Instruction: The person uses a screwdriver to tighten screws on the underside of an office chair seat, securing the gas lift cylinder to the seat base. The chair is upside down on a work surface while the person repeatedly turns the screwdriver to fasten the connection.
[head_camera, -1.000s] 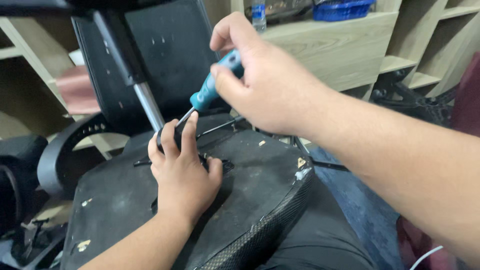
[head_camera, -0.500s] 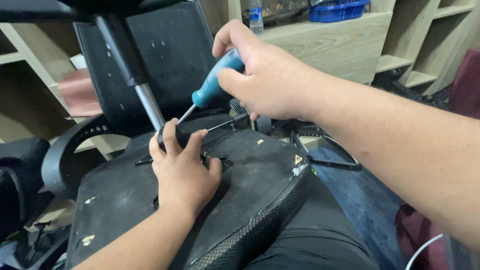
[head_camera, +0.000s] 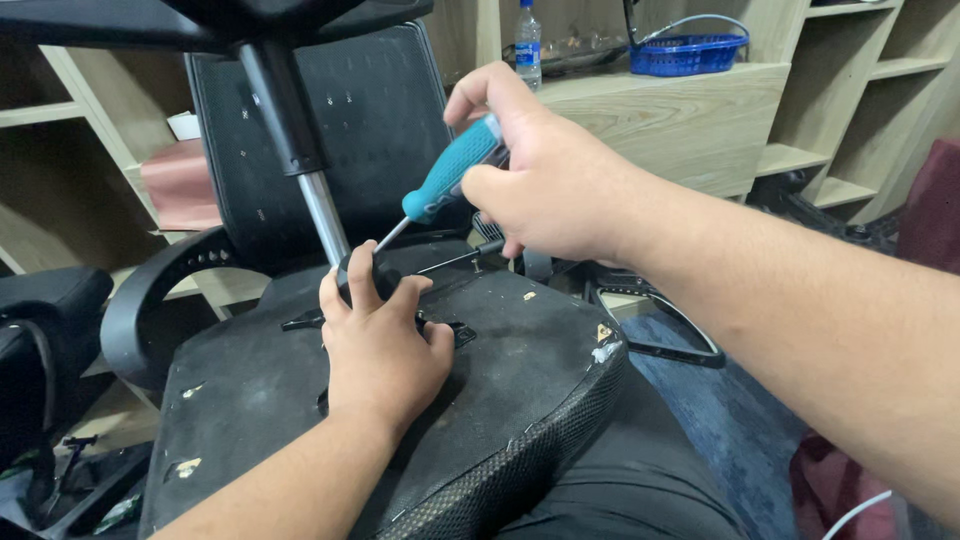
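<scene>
View from above of an upturned office chair, seat underside (head_camera: 300, 400) facing up: black, dusty, scuffed, with a woven-textured edge along the near right side. Left hand (head_camera: 380, 345) lying flat, palm down, on the middle of that underside, fingers slightly spread and reaching up to the black mounting plate (head_camera: 365, 275) at the foot of the silver post (head_camera: 325, 215); not gripping anything, just pressing. Right hand (head_camera: 545, 175) above and to the right, closed tightly round a screwdriver (head_camera: 445, 180) with a teal handle. Screwdriver slanting down and to the left, thin metal shaft ending just beside the left fingertips, close by the mounting plate; exact contact point of the tip hidden, so cannot tell whether touching a screw. A thin black lever (head_camera: 460, 258) running out from the plate, passing beneath the right hand. Post rising up and left into a black sleeve, toward the chair base at the top edge. Behind it, a black mesh backrest (head_camera: 370, 120), and a curved black armrest (head_camera: 150, 300) to the left. In the background, pale wooden shelving (head_camera: 700, 110), with a clear plastic bottle (head_camera: 527, 45) and a blue basket (head_camera: 690, 52) standing on top, well apart from both hands. At far left, part of another black chair (head_camera: 40, 310).
</scene>
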